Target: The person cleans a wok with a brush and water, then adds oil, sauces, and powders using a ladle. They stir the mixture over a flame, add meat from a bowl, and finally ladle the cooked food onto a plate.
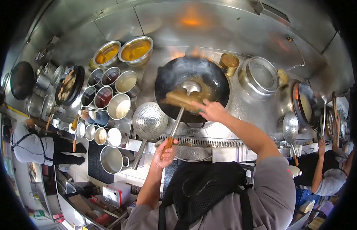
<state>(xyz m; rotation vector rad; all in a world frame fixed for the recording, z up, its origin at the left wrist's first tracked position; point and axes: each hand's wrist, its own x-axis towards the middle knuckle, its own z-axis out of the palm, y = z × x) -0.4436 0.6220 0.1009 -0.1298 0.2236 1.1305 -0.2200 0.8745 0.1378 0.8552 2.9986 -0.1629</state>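
Note:
In the middle of the head view a large black wok [167, 78] sits on the stove with brownish liquid in its bottom. My left hand [165, 153] is closed around the wooden handle of a ladle [178, 122], whose metal bowl rests inside the wok. My right hand [213, 111] reaches over the near rim and grips a wok brush [180, 99]. The tan bristles point left, blurred, and cross over the ladle's shaft. Left of the wok lies a perforated strainer [149, 120], its handle pointing toward me.
Metal seasoning pots [119, 106] cluster at the left, below two bowls [136, 50] of yellow oil. Right of the wok stand a brass-coloured can [229, 63] and stacked steel pots [259, 76]. Another perforated ladle [290, 128] lies farther right. Co-workers stand at both sides.

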